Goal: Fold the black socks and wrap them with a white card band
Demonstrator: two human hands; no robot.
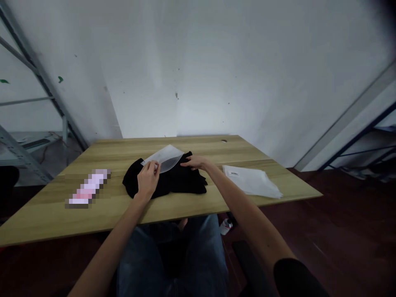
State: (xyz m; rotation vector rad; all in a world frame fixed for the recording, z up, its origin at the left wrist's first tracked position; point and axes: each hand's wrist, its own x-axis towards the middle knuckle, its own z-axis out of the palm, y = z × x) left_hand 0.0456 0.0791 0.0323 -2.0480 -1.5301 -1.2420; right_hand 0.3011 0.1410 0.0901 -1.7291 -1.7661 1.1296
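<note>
A black cloth garment (185, 179) lies bunched on the wooden table (123, 214) in front of me. Over its upper part rests a translucent frosted plastic bag (165, 156), its mouth edge curved open on the near side. My left hand (148, 177) pinches the bag's lower left edge between thumb and fingers. At the far right end of the garment is my right hand (194, 161), fingers stretched out toward the bag's right corner and over the black cloth. Whether those fingertips touch the bag is too small to tell.
A stack of similar plastic bags (250, 180) with a small printed label lies at the right. To the left sits a blurred-out pinkish flat item (89, 187). A white wall stands behind the table, and a white bottle (226, 226) is below its front edge.
</note>
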